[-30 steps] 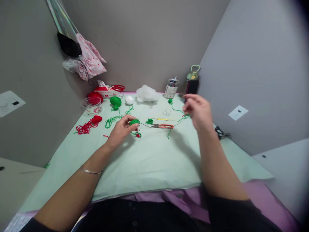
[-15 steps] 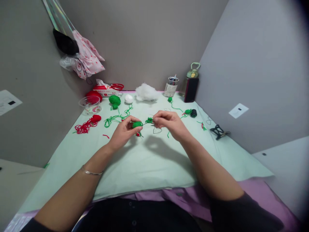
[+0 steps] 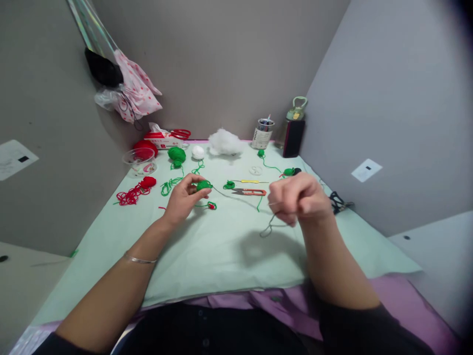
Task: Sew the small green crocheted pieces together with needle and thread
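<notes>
Between the thumb and fingers of my left hand (image 3: pixel 185 199) is a small green crocheted piece (image 3: pixel 203 185). A dark thread (image 3: pixel 236 197) runs from it to my right hand (image 3: pixel 301 199), whose fingers are closed on a thin needle that shows faintly. A loop of the thread (image 3: pixel 266 230) hangs below my right hand. Just under my left fingertips lies a small green and red piece (image 3: pixel 212 205). Orange-handled thread snips (image 3: pixel 251 192), a yellow crochet hook (image 3: pixel 250 181) and a green yarn bundle (image 3: pixel 229 185) rest on the cloth between my hands.
Red yarn (image 3: pixel 129 197), green balls (image 3: pixel 176 154), a white ball (image 3: pixel 197 153) and white stuffing (image 3: pixel 224 143) lie further back. A plastic tub (image 3: pixel 139 162) is at the left. A pen holder (image 3: pixel 262 134), a phone (image 3: pixel 294 139) and a black clip (image 3: pixel 338 202) are at the right.
My right hand has moved right and towards me, drawing the thread out long from the green piece. The snips and hook have come into view. My left hand has shifted slightly left.
</notes>
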### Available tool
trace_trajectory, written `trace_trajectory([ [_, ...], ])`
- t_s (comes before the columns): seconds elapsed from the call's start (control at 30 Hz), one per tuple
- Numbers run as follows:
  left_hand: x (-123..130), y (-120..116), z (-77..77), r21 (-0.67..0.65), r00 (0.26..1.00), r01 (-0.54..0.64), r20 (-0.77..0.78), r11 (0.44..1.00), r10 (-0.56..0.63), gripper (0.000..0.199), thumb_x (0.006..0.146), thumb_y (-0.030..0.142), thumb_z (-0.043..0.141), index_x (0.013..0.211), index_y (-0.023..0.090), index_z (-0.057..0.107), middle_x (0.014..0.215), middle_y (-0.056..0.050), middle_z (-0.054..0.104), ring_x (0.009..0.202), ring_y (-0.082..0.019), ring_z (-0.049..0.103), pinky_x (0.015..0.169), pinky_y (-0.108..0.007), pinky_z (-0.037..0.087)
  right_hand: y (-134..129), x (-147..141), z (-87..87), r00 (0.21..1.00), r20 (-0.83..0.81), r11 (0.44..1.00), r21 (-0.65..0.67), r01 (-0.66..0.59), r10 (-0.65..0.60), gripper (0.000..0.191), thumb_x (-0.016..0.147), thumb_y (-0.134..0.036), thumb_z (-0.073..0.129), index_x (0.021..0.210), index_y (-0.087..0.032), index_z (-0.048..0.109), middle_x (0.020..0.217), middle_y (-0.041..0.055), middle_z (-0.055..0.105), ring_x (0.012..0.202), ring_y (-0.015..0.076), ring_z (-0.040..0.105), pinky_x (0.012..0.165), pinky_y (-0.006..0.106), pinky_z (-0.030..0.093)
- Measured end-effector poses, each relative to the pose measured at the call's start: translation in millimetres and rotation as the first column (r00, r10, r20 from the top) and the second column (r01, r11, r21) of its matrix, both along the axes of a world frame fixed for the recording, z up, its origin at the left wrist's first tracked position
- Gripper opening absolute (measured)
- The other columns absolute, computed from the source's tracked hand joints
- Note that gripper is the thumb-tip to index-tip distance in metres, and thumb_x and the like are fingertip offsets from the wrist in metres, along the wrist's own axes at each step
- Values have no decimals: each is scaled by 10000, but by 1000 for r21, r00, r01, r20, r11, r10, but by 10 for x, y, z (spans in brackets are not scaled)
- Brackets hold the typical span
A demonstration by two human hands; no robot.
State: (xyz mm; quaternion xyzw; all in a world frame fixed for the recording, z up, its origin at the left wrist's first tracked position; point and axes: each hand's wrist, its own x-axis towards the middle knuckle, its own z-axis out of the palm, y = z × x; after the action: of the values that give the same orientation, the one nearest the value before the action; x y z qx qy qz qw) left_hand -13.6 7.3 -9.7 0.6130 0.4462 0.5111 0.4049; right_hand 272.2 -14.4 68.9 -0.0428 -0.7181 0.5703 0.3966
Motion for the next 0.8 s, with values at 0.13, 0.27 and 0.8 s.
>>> trace_trajectory([
  [0.13,19,-53,123,-48,972,127,206,991,-115,370,781,358,810,1043,201,601,962,-1,681,650,-115,663,670,-274,530,25,-156,-34,838,440,947,166,276,-321,308,973,-373,619,814,-148,758,689,47,651,639,125,589,581,253,455],
  [0.27,55,-131,175,-66,945,230,252,971,-207,382,860,357,762,1198,226,640,1118,-39,692,821,-135,703,816,-288,559,47,-442,-222,695,423,805,182,564,-582,207,922,-325,679,841,-151,757,819,33,678,665,108,609,635,256,470],
  [0.8,148,-195,91,72,974,224,16,972,-225,362,832,243,771,1165,238,629,1199,-57,651,1082,-213,653,918,-358,564,106,-627,-405,766,346,791,-98,604,-542,149,828,-304,705,814,-157,719,673,-7,628,627,124,593,639,275,475],
])
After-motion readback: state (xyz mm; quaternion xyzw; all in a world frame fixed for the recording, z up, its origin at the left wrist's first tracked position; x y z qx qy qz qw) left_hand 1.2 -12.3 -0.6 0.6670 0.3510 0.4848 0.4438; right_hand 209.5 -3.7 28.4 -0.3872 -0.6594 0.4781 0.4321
